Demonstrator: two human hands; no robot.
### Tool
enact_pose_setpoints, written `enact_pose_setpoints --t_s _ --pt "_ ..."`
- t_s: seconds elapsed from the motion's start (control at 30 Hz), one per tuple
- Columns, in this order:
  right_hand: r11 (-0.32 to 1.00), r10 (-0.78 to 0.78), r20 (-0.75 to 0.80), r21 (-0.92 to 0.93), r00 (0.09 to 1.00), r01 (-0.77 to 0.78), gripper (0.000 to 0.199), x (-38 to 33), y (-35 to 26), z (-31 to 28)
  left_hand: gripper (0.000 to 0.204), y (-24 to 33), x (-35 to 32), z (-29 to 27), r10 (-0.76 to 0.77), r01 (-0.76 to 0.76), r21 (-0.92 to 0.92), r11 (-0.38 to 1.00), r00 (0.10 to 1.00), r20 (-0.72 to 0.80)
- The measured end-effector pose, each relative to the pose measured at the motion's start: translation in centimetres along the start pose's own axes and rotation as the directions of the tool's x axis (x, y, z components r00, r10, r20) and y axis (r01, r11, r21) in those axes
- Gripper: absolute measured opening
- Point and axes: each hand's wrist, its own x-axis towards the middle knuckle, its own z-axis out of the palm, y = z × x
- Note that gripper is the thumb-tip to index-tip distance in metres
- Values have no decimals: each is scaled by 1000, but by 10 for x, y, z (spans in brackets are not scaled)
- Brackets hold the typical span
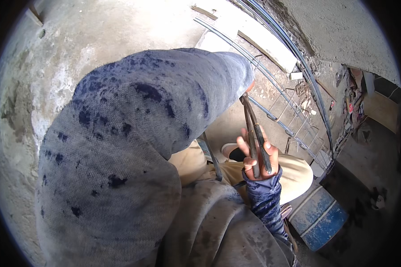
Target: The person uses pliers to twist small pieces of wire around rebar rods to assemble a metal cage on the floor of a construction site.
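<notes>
My right hand [272, 156] holds a pair of end-cutting pincers [253, 126] by their dark handles, which stand slightly apart. Its thumb and fingers rest round the grips, and the pincers' head points up and away from me, close to my left cuff. Of my left hand [251, 86] only a sliver shows past the sleeve [156, 102]; its fingers are hidden. That grey, dark-spotted sleeve covers much of the view's left and middle. Just beyond both hands lies a steel rebar cage [276, 117] of long bars with square stirrups; whether the left hand touches it I cannot tell.
Long thin bars [305, 66] curve along the concrete wall at the right. A blue and white drum [320, 218] stands at the lower right. Rubble and wire scraps [304, 95] litter the ground beyond the cage. My bent knee [296, 175] is beside the right hand.
</notes>
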Motion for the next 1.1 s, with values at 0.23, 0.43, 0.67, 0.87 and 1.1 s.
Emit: enact_pose_setpoints --t_s 0.23,0.43,0.67,0.87,1.1 --pt "918 95 -82 -379 992 -119 52 12 17 15 19 6 -18 0 12 1 181 983 997 -71" --pt "689 54 -227 -696 972 -201 57 12 23 10 20 12 -36 -2 0 34 281 959 993 -120" --pt "990 119 179 -93 977 -103 53 11 33 -26 45 22 -81 -4 -126 117 -52 992 966 -224" --pt "947 194 228 209 954 -242 36 13 37 -20 51 20 -103 0 -157 83 -257 963 946 -284" --pt "893 402 146 156 904 -422 64 20 29 -13 53 35 -117 -8 -160 134 -125 983 960 -230"
